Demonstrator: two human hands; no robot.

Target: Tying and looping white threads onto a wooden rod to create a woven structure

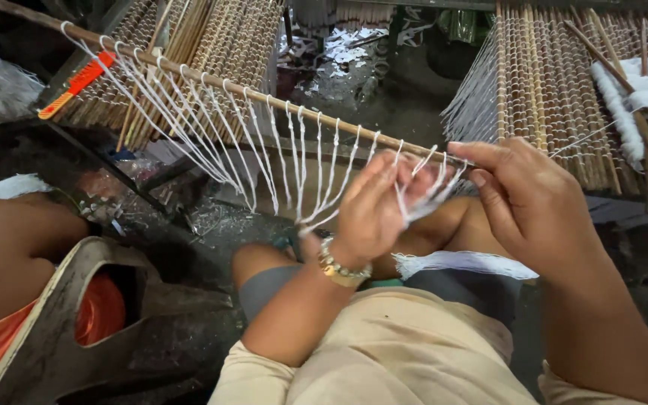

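White cord loops [316, 176] are being tied along a thin wooden rod [264, 94], which is running from ten o'clock down toward three o'clock; the knotting appears to have reached the rod's lower end. The left hand [373, 210] is pinching the cords there, while the rod's tip is being gripped by the right hand [534, 206]. A snug, even pull seems called for next. No container is being shown; a loose white tassel [463, 262] is lying on the lap.

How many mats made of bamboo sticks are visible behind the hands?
2: one bamboo-stick mat hangs at upper left, the other bamboo-stick mat at upper right; more may lie outside the view.
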